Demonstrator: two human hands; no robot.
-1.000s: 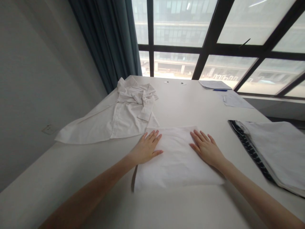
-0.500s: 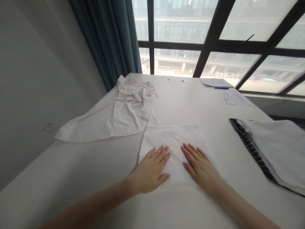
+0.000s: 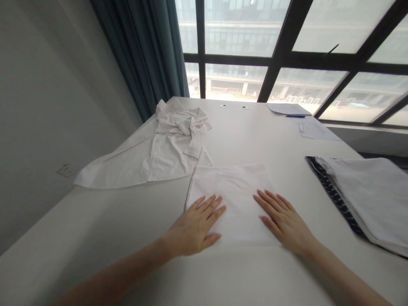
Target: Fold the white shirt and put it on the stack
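Note:
A folded white cloth lies flat on the white table in front of me. My left hand rests palm down on its left side, fingers spread. On its right side lies my right hand, also flat with the fingers stretched forward. Neither hand grips anything. Beyond the left hand is a crumpled white shirt, its lower part spread towards the left table edge. The shirt's near right corner meets the far left corner of the folded cloth.
At the right edge lies a stack of folded white fabric with a black patterned piece beneath. Papers and a blue pen lie at the far right. A dark teal curtain hangs behind the table beside the window.
My right hand has slid to the right over the folded cloth, and my left hand has shifted slightly left. The gap between them is wider. The shirt has stayed put.

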